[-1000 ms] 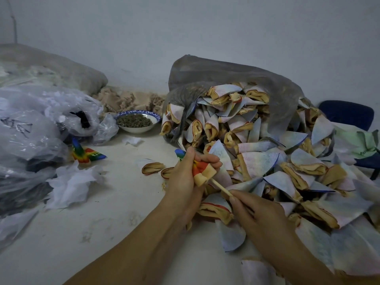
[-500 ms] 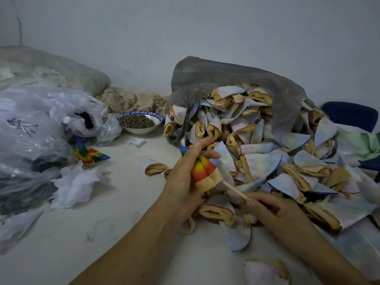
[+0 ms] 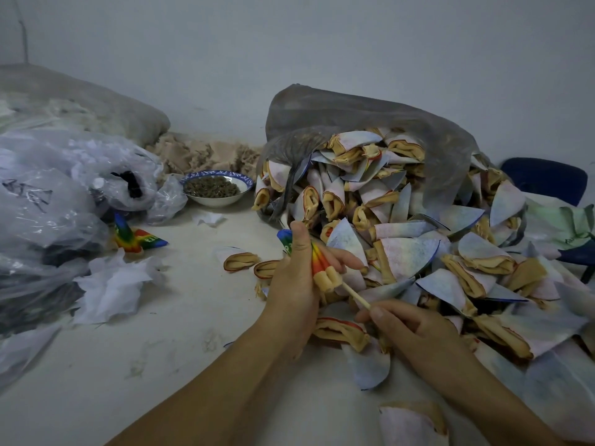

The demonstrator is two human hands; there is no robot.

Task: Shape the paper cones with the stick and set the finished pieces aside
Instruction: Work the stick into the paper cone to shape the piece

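Stick (image 3: 355, 296) pokes into the tan end of a rainbow paper cone (image 3: 318, 262), just above the worktop (image 3: 161, 365) near the middle. Left hand (image 3: 289, 284) has its grip tight round the cone. Right hand (image 3: 415, 329) pinches the stick. A pile of flat cones (image 3: 402, 236) lies on the right

cone heap (image 3: 409, 252) right, bags (image 3: 48, 217) left, table (image 3: 154, 355) between

Centre frame, the left hand (image 3: 291, 284) grips a rainbow cone (image 3: 317, 262), tip toward upper left; the right hand (image 3: 415, 329) pinches a stick (image 3: 355, 296) poked into its open end, unshaped pieces (image 3: 402, 252) heaped right
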